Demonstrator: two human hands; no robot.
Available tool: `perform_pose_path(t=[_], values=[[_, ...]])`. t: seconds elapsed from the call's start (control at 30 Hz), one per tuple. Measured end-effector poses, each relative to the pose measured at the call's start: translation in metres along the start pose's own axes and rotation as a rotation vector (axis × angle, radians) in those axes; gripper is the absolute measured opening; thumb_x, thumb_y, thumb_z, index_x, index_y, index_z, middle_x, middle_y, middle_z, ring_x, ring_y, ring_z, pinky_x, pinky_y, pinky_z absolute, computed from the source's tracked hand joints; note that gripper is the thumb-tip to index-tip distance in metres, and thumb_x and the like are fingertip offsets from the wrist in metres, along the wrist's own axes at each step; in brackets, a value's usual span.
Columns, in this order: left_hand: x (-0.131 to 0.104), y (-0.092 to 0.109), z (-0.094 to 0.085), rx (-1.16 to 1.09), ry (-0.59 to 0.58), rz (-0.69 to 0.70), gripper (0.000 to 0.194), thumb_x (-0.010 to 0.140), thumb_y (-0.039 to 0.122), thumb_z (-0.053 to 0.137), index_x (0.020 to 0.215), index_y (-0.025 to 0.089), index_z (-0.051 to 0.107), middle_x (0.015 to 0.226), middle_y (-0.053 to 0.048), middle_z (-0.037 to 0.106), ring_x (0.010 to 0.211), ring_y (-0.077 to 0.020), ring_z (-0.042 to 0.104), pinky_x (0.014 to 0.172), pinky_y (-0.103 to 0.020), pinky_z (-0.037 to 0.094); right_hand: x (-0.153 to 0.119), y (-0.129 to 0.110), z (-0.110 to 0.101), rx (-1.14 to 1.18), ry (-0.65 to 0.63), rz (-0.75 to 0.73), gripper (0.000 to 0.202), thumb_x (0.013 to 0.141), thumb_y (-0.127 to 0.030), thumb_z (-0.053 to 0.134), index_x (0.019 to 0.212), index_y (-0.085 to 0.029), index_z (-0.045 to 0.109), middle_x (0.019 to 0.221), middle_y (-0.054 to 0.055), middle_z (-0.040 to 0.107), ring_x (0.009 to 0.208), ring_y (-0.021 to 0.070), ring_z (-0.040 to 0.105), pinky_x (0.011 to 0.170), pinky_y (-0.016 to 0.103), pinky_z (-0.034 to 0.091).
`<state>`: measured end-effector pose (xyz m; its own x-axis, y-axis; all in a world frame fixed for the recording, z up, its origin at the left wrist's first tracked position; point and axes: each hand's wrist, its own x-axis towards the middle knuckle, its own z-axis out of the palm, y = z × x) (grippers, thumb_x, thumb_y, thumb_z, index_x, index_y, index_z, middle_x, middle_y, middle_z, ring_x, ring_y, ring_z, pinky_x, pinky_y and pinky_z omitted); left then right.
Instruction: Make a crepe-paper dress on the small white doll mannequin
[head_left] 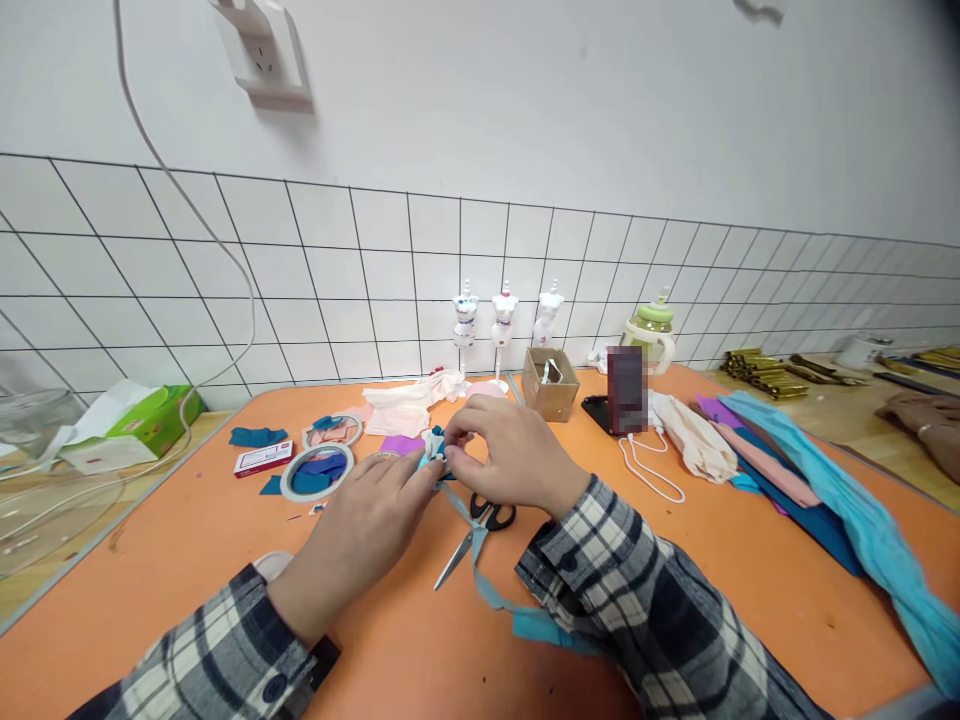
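Observation:
My left hand (pixel 364 525) is closed on a small white-and-blue bundle (pixel 432 447), its fingers pressed along the side. From the right, my right hand (pixel 517 455) pinches the top of this bundle, thumb and fingertips together. Most of the bundle is hidden between the fingers, so its exact kind does not show. A light blue strip (pixel 487 588) hangs from beneath the hands and curls toward my right sleeve. Below the hands lie black-handled scissors (pixel 453 562), partly under the strip, blades pointing toward me.
Three small white dress forms (pixel 504 322) stand at the back beside a cardboard box (pixel 551 388). Tape rolls (pixel 288 484) and a red-and-white box (pixel 264 459) lie left. A propped phone (pixel 627 390), a green-lidded bottle (pixel 654 325) and coloured crinkled sheets (pixel 855 520) are right.

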<state>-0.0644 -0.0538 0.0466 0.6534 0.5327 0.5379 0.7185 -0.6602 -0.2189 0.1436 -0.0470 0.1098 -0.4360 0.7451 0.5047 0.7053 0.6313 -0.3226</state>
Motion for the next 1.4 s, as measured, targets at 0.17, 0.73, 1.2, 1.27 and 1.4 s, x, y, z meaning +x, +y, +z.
perform_pose_path(t=[0.17, 0.73, 1.2, 1.27, 1.4], values=[[0.000, 0.003, 0.000, -0.007, 0.004, -0.037, 0.011, 0.097, 0.021, 0.047, 0.105, 0.018, 0.054, 0.091, -0.007, 0.070, 0.081, -0.0243, 0.066, 0.071, -0.037, 0.048, 0.000, 0.001, 0.001, -0.085, -0.002, -0.047, 0.010, 0.087, -0.029, 0.062, 0.086, -0.021, 0.068, 0.091, 0.000, 0.064, 0.085, 0.0145, 0.058, 0.063, 0.026, 0.034], [0.004, -0.011, -0.022, -0.502, 0.218, -0.528, 0.030, 0.089, 0.041, 0.061, 0.109, 0.027, 0.043, 0.091, 0.000, 0.060, 0.071, -0.0184, 0.063, 0.052, -0.026, 0.042, 0.001, -0.004, -0.010, 0.172, 0.192, -0.076, 0.027, 0.085, -0.044, 0.068, 0.093, -0.019, 0.062, 0.094, 0.001, 0.066, 0.089, 0.0155, 0.057, 0.076, 0.027, 0.040], [0.007, -0.005, -0.025, -0.951, 0.428, -0.555, 0.026, 0.084, 0.032, 0.068, 0.099, 0.029, 0.048, 0.083, 0.003, 0.056, 0.065, -0.0148, 0.059, 0.055, -0.026, 0.048, -0.002, -0.012, -0.014, 0.289, 0.382, -0.032, 0.023, 0.094, -0.041, 0.057, 0.083, -0.020, 0.059, 0.083, -0.001, 0.063, 0.078, 0.0126, 0.055, 0.069, 0.025, 0.040], [0.013, -0.005, -0.031, -1.226, 0.456, -0.656, 0.032, 0.082, 0.036, 0.071, 0.099, 0.031, 0.044, 0.076, 0.006, 0.056, 0.058, -0.0141, 0.059, 0.049, -0.024, 0.046, -0.001, -0.010, -0.012, 0.312, 0.383, -0.026, 0.026, 0.095, -0.043, 0.054, 0.088, -0.020, 0.061, 0.086, 0.000, 0.064, 0.079, 0.0126, 0.055, 0.070, 0.025, 0.040], [0.021, -0.010, -0.038, -1.649, 0.332, -0.757, 0.041, 0.076, 0.034, 0.077, 0.105, 0.031, 0.047, 0.074, 0.005, 0.065, 0.059, -0.0172, 0.064, 0.052, -0.027, 0.051, 0.001, -0.008, -0.010, 0.314, 0.340, -0.033, 0.029, 0.094, -0.044, 0.055, 0.084, -0.018, 0.061, 0.082, -0.001, 0.063, 0.079, 0.0115, 0.054, 0.070, 0.025, 0.039]])
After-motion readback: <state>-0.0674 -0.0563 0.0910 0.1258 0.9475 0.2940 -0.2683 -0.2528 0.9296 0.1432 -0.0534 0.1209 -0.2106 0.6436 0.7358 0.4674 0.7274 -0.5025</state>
